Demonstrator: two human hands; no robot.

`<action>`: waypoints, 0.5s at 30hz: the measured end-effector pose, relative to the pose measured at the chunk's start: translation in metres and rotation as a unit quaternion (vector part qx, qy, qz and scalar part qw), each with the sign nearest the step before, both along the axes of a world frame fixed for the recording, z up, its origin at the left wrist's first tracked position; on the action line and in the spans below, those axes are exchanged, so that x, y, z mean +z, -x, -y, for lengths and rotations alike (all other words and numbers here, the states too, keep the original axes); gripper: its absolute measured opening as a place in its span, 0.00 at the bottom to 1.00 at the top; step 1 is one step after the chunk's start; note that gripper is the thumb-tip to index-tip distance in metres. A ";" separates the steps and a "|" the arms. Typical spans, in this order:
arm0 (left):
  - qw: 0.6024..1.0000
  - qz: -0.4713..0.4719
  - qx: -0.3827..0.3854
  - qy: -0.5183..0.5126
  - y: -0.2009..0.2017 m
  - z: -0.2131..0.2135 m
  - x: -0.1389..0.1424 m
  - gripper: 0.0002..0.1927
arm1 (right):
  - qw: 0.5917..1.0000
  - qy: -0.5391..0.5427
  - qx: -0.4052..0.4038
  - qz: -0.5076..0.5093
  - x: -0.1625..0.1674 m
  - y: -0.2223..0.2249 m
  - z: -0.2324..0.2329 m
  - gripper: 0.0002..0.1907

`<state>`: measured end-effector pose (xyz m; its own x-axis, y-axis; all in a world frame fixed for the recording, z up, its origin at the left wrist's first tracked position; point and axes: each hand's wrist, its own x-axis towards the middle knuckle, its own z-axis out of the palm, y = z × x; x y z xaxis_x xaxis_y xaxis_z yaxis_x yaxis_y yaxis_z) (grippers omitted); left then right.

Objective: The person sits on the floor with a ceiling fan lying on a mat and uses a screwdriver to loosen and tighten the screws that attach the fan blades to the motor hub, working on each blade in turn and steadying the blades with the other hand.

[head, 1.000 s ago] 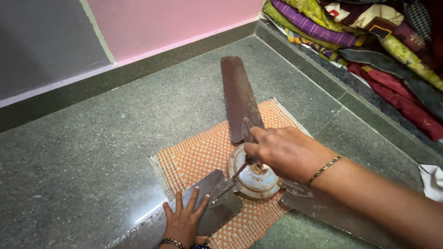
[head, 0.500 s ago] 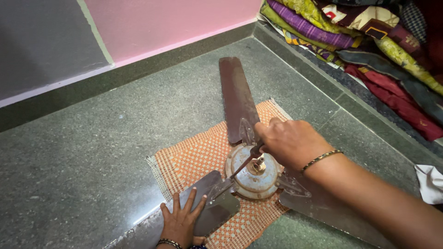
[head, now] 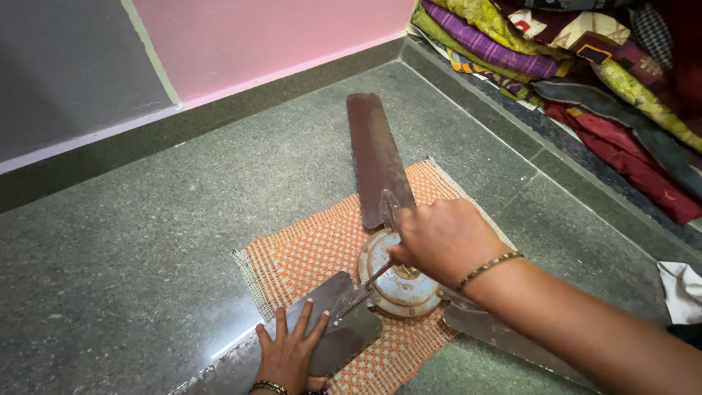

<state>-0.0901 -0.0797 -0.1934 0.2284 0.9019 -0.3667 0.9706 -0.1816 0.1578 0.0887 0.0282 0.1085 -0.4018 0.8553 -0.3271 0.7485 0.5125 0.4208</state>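
Tool (head: pixel 379 274) still gripped by right hand (head: pixel 439 238) | left hand (head: pixel 289 355) stays spread on blade (head: pixel 322 340)

A speckled grey-green stone floor (head: pixel 146 219) meets a pink and grey painted wall (head: pixel 256 36), with a pile of colourful folded fabrics (head: pixel 570 51) stacked at the right.

Single head-worn view, looking steeply down and forward from above the floor (head: pixel 146 241). Close range: both forearms enter from the bottom edge. Faces a wall corner; pink wall (head: pixel 278 36) ahead, stacked fabrics (head: pixel 585 66) upper right.
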 end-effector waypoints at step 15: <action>1.000 0.019 0.003 -0.013 0.005 -0.002 -0.007 0.69 | 0.981 0.046 0.160 -0.101 0.006 -0.006 -0.004 0.10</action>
<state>-0.0952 -0.0778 -0.2006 0.2364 0.9123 -0.3344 0.9650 -0.1802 0.1907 0.0950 0.0318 0.1149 -0.7093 0.6453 -0.2836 0.6061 0.7638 0.2221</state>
